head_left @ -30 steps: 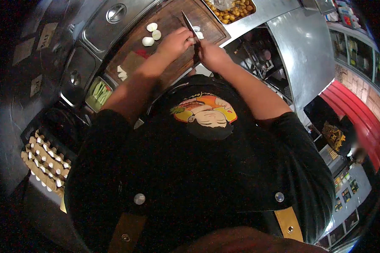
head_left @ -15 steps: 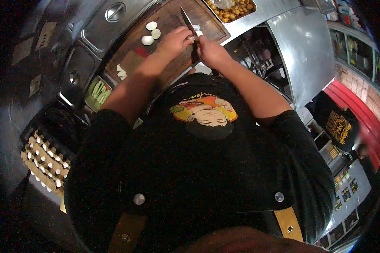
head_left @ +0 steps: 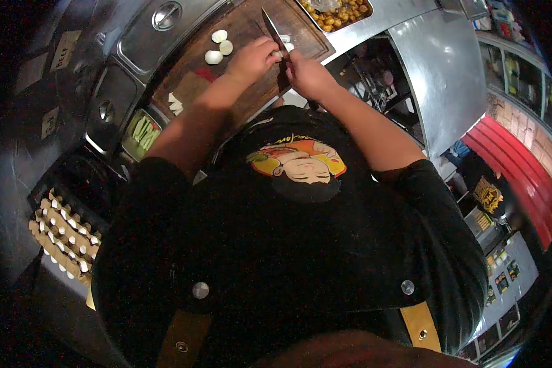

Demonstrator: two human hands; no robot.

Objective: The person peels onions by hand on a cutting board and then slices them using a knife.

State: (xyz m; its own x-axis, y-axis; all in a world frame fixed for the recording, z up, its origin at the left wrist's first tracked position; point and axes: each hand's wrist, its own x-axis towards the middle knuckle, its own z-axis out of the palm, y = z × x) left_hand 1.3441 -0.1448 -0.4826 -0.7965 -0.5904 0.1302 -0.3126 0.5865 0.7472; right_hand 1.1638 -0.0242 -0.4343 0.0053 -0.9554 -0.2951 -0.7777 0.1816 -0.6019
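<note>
My right hand (head_left: 311, 78) is closed around the handle of a kitchen knife (head_left: 272, 26), its blade pointing up and left over the wooden cutting board (head_left: 251, 18). Close beside the blade, my left hand (head_left: 254, 60) has its fingers curled on a small white piece, apparently onion, mostly hidden by the fingertips. White cut pieces (head_left: 288, 46) lie just past the blade on its right. Left of my hands, several rounded white pieces (head_left: 214, 57) that look like peeled onion halves rest on the board. White chunks (head_left: 175, 104) lie near its lower left edge.
A metal tray of small brown-yellow round food (head_left: 337, 21) stands beyond the board. Lidded steel pans (head_left: 138, 43) line the left, with a container of green sticks (head_left: 144, 134) below. Egg cartons (head_left: 64, 233) sit lower left. Another person in a dark shirt (head_left: 487, 195) is at right.
Both hands and the knife stay in nearly the same place, with only a slight shift. The other person at the right has moved a little.
</note>
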